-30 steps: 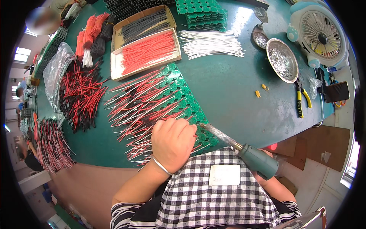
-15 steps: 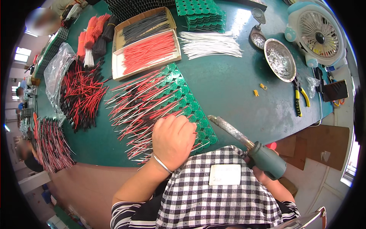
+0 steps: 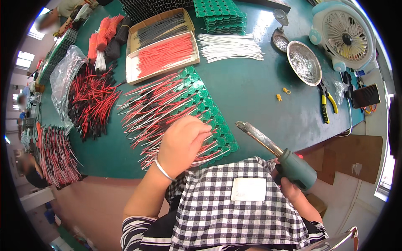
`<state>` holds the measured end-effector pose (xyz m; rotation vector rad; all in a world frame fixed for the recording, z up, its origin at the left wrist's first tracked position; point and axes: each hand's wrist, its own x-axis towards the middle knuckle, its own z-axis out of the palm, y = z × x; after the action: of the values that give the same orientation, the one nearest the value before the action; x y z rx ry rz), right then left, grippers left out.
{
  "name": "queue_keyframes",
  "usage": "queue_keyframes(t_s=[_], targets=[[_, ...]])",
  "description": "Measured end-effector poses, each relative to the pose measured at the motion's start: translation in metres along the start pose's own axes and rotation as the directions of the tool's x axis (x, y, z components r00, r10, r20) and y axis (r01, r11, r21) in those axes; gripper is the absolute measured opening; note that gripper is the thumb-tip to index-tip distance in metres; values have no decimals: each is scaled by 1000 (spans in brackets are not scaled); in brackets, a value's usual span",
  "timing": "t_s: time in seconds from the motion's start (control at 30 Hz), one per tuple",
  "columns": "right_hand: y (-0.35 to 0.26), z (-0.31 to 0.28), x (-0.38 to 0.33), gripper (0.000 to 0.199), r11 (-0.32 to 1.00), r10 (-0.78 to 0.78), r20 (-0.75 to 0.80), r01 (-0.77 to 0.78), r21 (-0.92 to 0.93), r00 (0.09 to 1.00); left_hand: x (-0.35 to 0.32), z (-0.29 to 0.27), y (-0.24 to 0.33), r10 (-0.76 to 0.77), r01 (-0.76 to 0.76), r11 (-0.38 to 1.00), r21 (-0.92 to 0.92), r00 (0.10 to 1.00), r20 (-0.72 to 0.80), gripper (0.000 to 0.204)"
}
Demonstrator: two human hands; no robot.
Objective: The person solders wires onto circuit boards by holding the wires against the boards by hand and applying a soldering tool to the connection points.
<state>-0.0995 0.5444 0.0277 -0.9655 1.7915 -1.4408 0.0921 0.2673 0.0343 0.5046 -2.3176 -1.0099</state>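
Note:
My left hand (image 3: 181,144) rests on a row of small green round circuit boards (image 3: 209,111) with red and white wires soldered to them, fingers curled over the wires near the table's front edge. My right hand (image 3: 293,190) grips the green handle of a soldering iron (image 3: 272,148); its metal tip points up-left and hangs just right of the green boards, apart from them. A checked apron covers my lap below.
A cardboard tray of red and black wires (image 3: 161,54) lies at the back, with stacked green boards (image 3: 220,16), white wires (image 3: 228,46), a metal dish (image 3: 303,62), a small fan (image 3: 345,35) and yellow-handled pliers (image 3: 325,104). Piles of red-black wires (image 3: 90,100) lie left.
The soldering iron has lifted away from the green boards and swung to the right. My left hand has stayed on the wires, shifting slightly.

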Motion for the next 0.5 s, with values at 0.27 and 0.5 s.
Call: queue_keyframes(t_s=[0.27, 0.5], targets=[[-7, 7, 7, 21, 939, -183, 127, 211, -270, 975, -18, 16, 28, 64, -79, 913, 400, 997, 51, 21], [-23, 7, 16, 19, 955, -163, 171, 199, -221, 972, -20, 25, 26, 70, -79, 920, 383, 997, 40, 22]])
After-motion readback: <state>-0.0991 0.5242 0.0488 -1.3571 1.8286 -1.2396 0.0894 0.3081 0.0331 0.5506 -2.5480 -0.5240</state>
